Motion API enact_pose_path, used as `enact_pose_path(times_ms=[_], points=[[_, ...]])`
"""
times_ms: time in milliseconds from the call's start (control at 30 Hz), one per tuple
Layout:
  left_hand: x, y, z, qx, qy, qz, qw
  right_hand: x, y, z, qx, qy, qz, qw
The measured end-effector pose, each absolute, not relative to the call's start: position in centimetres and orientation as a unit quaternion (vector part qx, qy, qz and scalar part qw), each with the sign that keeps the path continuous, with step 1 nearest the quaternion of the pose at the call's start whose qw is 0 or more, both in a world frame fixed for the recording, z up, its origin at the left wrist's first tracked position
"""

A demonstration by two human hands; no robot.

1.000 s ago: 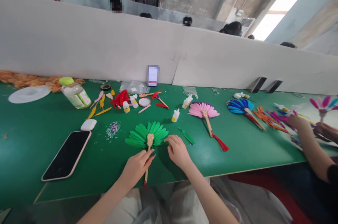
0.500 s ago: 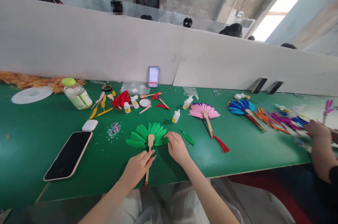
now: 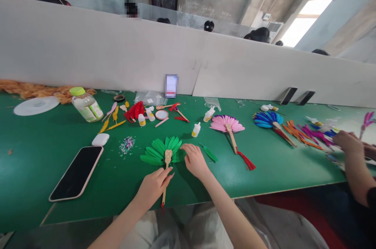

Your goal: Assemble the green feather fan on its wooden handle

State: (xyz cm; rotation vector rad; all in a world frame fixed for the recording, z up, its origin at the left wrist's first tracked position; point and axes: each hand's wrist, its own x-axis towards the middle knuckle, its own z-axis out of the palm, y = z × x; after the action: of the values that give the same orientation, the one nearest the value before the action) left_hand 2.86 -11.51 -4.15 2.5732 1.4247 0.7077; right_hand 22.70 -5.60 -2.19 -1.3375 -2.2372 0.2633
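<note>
A green feather fan (image 3: 158, 150) lies on the green table, its feathers spread around a pale wooden handle (image 3: 168, 156) with a red end near the table's front edge. My left hand (image 3: 154, 184) is closed on the handle, just below its wide top. Bent fingers of my right hand (image 3: 194, 158) touch the feathers at the fan's right side; the fingertips partly cover them. A loose green feather (image 3: 209, 152) lies to the right of my right hand. Beyond it is a pink feather fan (image 3: 227, 124) with a red tassel (image 3: 246, 160).
White glue bottles (image 3: 196, 129) stand behind the fan. On the left are a phone (image 3: 76, 172), a jar (image 3: 86, 105) and a white plate (image 3: 36, 105). A blue fan (image 3: 268, 119) lies right; another person's hands (image 3: 349, 145) work at far right. A partition (image 3: 117, 53) stands behind.
My right hand has shifted slightly up and left along the fan's right feathers. My left hand stays on the handle. The other person's hand at far right has moved a little left.
</note>
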Motion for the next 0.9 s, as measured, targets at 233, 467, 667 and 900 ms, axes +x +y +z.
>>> enact_pose_path(times_ms=[233, 467, 667, 900], points=[[2.8, -11.6, -4.4, 0.85, 0.469, 0.235, 0.061, 22.9, -5.7, -2.2, -0.519, -0.816, 0.076, 0.243], [2.8, -11.5, -4.2, 0.849, 0.467, 0.238, 0.069, 21.9, -4.9, -1.8, -0.495, -0.833, 0.073, 0.234], [2.9, -11.6, -4.2, 0.851, 0.464, 0.237, 0.069, 21.9, -5.1, -2.1, -0.52, -0.82, 0.061, 0.23], [2.9, -11.6, -3.8, 0.851, 0.465, 0.236, 0.066, 21.9, -4.9, -1.6, -0.496, -0.83, 0.078, 0.243]])
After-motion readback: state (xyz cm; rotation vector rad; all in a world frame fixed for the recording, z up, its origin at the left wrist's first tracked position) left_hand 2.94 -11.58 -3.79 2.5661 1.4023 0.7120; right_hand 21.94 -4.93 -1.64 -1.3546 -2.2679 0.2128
